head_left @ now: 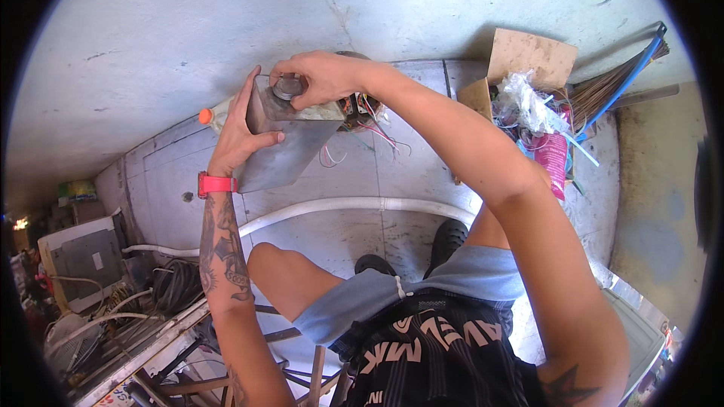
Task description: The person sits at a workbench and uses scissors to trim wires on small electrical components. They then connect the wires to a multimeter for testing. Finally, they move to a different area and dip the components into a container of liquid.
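Note:
Near the wall, my left hand [243, 134] grips the side of a grey sheet-metal box [290, 154], thumb on its front face and fingers along the edge. The box is tilted. At its upper end, my right hand [328, 79] closes its fingers round a small round dark metal piece [287, 88]. Whether that piece is fixed to the box I cannot tell. Just right of the box, partly behind my right wrist, sits a motor-like part with copper windings [359, 109] and loose red and white wires [383, 134]. Behind my left hand shows a bottle with an orange cap [205, 116].
A white hose [324, 209] curves across the tiled floor before my feet. At right stand an open cardboard box [532, 56] with plastic scraps, a pink packet [552, 158] and a stick broom [622, 79]. Coiled black cable [181, 286] and clutter lie at left.

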A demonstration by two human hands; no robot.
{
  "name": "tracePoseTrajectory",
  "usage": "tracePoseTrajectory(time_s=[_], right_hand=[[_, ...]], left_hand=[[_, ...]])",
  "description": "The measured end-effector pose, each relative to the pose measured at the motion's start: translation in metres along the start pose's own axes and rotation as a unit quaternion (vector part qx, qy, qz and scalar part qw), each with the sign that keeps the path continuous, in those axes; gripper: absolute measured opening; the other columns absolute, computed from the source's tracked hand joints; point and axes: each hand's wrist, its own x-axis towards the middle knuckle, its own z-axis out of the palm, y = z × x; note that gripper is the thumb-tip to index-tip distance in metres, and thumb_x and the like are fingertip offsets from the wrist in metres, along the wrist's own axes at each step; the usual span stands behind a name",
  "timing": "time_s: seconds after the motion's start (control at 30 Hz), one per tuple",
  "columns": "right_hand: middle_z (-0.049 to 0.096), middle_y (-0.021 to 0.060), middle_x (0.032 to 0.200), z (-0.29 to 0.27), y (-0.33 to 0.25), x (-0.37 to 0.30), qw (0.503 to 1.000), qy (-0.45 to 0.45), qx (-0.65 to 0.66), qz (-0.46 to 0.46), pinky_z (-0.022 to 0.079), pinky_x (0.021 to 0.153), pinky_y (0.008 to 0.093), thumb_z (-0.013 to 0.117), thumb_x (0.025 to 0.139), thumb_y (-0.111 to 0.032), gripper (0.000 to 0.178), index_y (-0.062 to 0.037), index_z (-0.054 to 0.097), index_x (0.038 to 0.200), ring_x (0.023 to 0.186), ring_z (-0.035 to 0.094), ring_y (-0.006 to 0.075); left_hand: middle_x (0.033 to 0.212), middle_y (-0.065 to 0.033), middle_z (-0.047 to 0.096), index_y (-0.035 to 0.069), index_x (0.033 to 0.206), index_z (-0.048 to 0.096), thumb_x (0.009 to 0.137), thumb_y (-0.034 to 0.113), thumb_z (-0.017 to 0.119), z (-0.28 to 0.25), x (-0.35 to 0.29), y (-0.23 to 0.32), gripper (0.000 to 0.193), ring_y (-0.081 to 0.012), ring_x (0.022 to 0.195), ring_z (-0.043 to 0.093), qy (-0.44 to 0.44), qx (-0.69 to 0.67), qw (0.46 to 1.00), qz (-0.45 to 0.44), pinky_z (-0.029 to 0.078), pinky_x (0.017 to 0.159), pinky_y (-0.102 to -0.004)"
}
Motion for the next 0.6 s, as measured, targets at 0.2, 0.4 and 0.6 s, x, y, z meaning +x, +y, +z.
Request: tracePoseTrajectory(time_s=[0.2, 0.4, 0.6], right_hand=[[0.067, 0.0154, 0.120, -0.003, 0.013, -0.020, 0.927, 0.119, 0.336, 0.115, 0.055, 0.095, 0.0370, 0.073, 0.094, -0.025, 0.051, -0.0078, 0.055, 0.139, 0.104, 0.069, 0.0216], [0.066, 0.0185, 0.127, -0.033, 0.023, -0.099, 0.833, 0.291, 0.463, 0.080, 0.054, 0.103, 0.0370, 0.071, 0.097, -0.027, 0.056, -0.0018, 0.049, 0.142, 0.107, 0.069, 0.0233], [0.065, 0.0198, 0.127, -0.030, 0.008, -0.150, 0.779, 0.396, 0.474, 0.113, 0.055, 0.103, 0.0392, 0.076, 0.095, -0.025, 0.061, 0.0005, 0.046, 0.142, 0.111, 0.069, 0.0273]], left_hand=[[0.159, -0.0235, 0.040, 0.018, 0.165, 0.028, 0.060, 0.025, 0.088, -0.005, 0.010, -0.008, 0.121, -0.0402, 0.149, 0.034, -0.013, 0.027, 0.999, -0.011, 0.027, 0.125, -0.0478], [0.160, -0.0247, 0.040, 0.018, 0.165, 0.030, 0.062, 0.026, 0.088, -0.015, 0.037, -0.009, 0.118, -0.0412, 0.151, 0.033, -0.068, 0.038, 0.996, -0.037, 0.026, 0.125, -0.0483], [0.165, -0.0201, 0.036, 0.016, 0.165, 0.031, 0.062, 0.033, 0.084, -0.014, 0.074, -0.008, 0.117, -0.0351, 0.155, 0.029, -0.132, 0.093, 0.985, -0.059, 0.022, 0.127, -0.0435]])
